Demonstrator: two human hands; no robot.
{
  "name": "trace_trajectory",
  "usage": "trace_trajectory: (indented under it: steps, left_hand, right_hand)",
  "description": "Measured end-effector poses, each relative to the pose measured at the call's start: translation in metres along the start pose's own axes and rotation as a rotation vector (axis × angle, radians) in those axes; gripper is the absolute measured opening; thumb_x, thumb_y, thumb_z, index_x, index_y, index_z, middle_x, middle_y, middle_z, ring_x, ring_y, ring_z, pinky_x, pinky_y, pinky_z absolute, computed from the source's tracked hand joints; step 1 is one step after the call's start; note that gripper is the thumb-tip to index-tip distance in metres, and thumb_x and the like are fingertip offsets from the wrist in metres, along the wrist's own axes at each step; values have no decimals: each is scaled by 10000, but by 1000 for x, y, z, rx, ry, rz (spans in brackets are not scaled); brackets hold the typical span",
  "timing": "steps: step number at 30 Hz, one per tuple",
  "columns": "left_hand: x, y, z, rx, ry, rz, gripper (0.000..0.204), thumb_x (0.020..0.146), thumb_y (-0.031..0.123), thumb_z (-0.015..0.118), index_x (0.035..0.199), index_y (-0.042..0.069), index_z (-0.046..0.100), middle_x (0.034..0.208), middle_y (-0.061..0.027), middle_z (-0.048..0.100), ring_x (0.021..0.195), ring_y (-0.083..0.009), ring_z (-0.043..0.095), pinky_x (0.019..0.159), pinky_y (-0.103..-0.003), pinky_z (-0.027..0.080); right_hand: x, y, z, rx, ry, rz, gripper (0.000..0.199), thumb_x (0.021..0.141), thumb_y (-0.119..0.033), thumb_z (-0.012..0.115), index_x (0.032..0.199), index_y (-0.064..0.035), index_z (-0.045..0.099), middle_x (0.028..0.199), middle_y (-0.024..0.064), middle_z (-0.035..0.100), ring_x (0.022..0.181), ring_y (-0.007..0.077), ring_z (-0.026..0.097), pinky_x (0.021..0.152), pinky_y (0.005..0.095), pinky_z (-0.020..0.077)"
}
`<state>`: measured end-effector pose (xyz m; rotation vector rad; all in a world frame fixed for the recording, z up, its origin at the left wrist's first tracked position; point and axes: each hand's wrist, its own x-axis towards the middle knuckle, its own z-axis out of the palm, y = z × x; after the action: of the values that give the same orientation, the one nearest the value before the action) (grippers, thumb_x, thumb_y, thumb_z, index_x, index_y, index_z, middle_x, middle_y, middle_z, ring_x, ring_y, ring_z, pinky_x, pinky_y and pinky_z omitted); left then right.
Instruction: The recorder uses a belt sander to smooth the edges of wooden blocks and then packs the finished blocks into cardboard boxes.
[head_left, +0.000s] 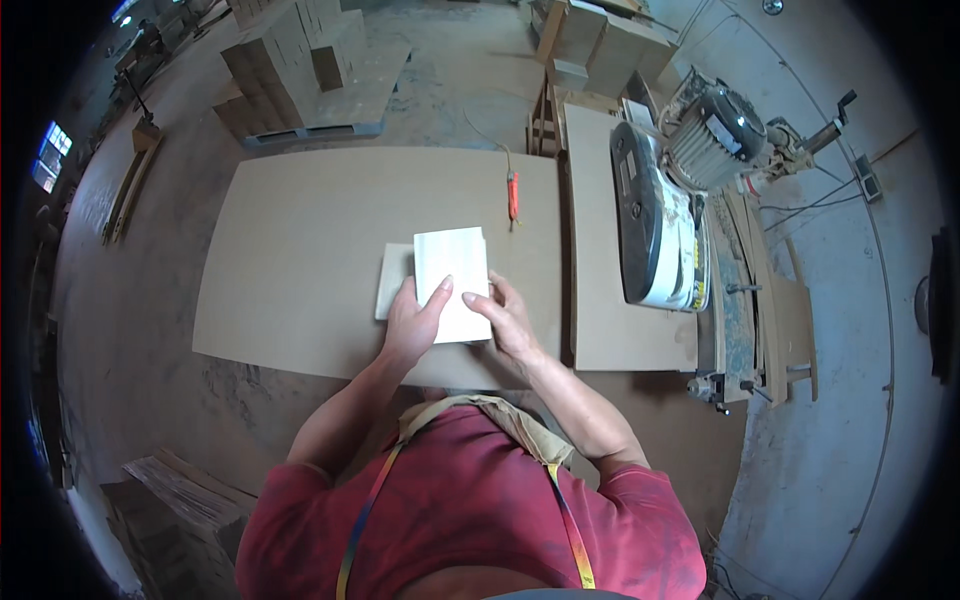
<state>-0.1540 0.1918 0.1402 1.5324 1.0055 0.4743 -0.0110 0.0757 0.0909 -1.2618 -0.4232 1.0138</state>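
A pale board [452,283] lies flat near the near edge of the brown surface [300,250], its long side running away from the person. Under the board's left side a second pale piece [392,280] sticks out, touching it. The left hand [413,322] rests flat on the board's near left part, fingers together and stretched forward, thumb on top of the board. The right hand [507,318] lies at the board's near right corner, fingers spread a little and curled over its edge; neither hand lifts it. Beyond the board's far right corner, apart from it, a red-handled tool [513,196] lies on the surface with a thin cord leading away. Right of the board, past a narrow gap, stands a second brown panel [600,330] carrying a white and grey machine [655,225], with a ribbed grey motor [712,135] just behind it. Well beyond the board, stacks of boards [300,60] sit on the floor.
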Motion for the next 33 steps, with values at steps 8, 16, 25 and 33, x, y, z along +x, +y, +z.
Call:
trace_trajectory:
  steps: [8, 16, 25, 33]
  left_hand:
    - [10, -31, 82, -256, -375, -78, 617, 1056, 428, 740, 1325, -121, 658, 1199, -226, 749, 1040, -277, 731, 885, -343, 588]
    - [22, -70, 176, -222, -671, -283, 579, 1065, 422, 724, 1319, -98, 728, 1139, -191, 781, 954, -231, 733, 808, -327, 594]
    - [0, -73, 225, 15, -448, -238, 599, 1089, 478, 652, 1240, -92, 757, 1051, -165, 774, 861, -216, 730, 773, -330, 589]
    - [-14, -32, 209, 230, -524, -227, 463, 1102, 421, 670, 1144, -29, 771, 1028, -84, 740, 892, -144, 696, 811, -265, 575]
  right_hand:
    - [-69, -22, -110, 123, 114, 60, 775, 929, -219, 727, 1542, 178, 469, 1355, 294, 640, 1240, 355, 645, 1054, 384, 526]
    - [-91, -5, -194, 73, 262, 112, 711, 921, -194, 705, 1508, 167, 528, 1354, 301, 657, 1212, 343, 653, 1056, 372, 512]
    - [-76, 6, -256, -212, 131, 156, 600, 981, -284, 698, 1411, 128, 625, 1219, 214, 728, 1082, 265, 679, 1001, 335, 520]
    - [-98, 9, -322, 334, 517, 109, 423, 1139, -336, 533, 1121, 8, 778, 1031, 119, 777, 889, 172, 712, 792, 260, 543]
